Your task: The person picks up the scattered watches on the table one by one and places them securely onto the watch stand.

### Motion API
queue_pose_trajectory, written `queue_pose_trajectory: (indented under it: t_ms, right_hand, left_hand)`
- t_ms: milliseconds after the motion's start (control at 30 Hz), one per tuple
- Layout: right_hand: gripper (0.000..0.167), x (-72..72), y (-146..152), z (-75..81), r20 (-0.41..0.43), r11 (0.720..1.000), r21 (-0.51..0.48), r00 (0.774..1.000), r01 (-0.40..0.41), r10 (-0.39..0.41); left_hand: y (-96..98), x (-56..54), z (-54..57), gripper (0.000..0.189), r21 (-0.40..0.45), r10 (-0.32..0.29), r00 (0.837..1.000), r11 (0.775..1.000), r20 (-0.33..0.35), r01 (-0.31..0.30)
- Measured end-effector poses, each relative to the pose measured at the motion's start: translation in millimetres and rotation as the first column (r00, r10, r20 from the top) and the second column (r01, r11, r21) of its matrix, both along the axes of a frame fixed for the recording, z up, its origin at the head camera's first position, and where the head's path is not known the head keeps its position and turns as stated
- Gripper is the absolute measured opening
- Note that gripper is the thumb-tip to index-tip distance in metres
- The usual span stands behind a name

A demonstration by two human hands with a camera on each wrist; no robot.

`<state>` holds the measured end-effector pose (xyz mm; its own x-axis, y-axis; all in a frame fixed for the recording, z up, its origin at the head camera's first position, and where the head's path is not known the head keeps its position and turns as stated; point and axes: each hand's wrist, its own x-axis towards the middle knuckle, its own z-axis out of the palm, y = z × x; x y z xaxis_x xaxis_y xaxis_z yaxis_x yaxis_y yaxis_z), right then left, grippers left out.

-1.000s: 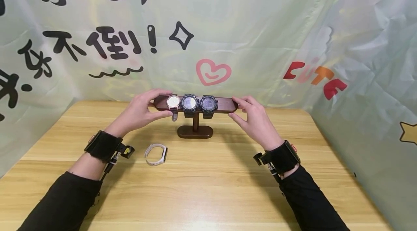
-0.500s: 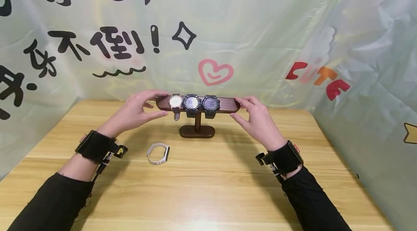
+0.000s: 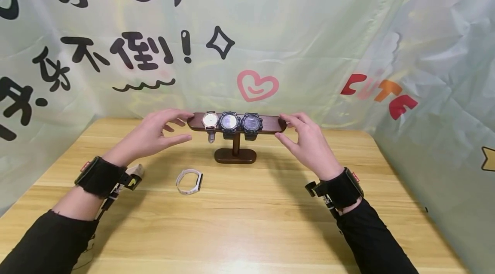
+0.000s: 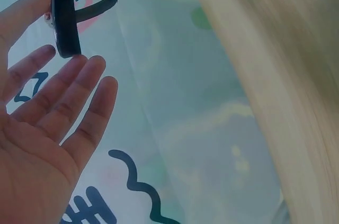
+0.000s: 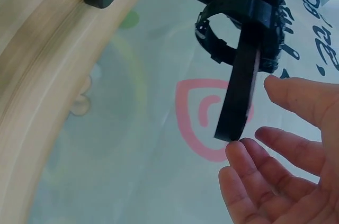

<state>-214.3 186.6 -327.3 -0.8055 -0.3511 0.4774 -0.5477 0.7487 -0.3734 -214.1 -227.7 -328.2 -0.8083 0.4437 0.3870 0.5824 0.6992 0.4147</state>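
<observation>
A dark brown wooden watch stand (image 3: 273, 123) stands upright at the back of the table. On the left half of its bar sit a watch with a rose-gold case (image 3: 210, 120) and two chunky black watches, a left one (image 3: 229, 122) and a right one (image 3: 252, 123). My left hand (image 3: 148, 134) is spread by the bar's left end, holding nothing. At the other end my right hand (image 3: 309, 147) has its fingertips right at the bar's tip, thumb apart below; in the right wrist view the fingers (image 5: 241, 163) are not wrapped round it.
A white fitness band (image 3: 200, 182) lies on the wooden table (image 3: 247, 222) in front of the stand. A small whitish thing (image 3: 136, 169) is partly hidden behind the left wrist mount. Printed cloth (image 3: 309, 29) hangs behind and on the right.
My left hand has drawn back leftward from the stand's left end, its fingers and thumb coming away. The right hand stays at the right end, and the watches keep their places.
</observation>
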Motion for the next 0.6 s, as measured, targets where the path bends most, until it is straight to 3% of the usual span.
queue_pose_trajectory:
  t_ms: [200,367,600]
  right_hand:
    - [0.047,6.0,-1.9,3.2,-0.027,1.000,-0.012,0.999,-0.020,0.020]
    - [0.041,12.5,-7.2,6.3,-0.052,0.999,0.004,0.998,-0.037,0.037]
    - [0.035,23.0,-16.9,9.2,-0.038,0.997,0.052,0.997,-0.065,0.067]
  left_hand:
    - [-5.0,8.3,0.7,0.055,-0.040,0.006,0.999,0.999,-0.046,-0.008]
    - [-7.5,17.6,1.6,0.052,-0.093,0.019,0.999,0.995,-0.040,-0.022]
    - [-3.9,28.2,-1.3,0.037,-0.211,-0.008,1.000,0.977,-0.030,0.002]
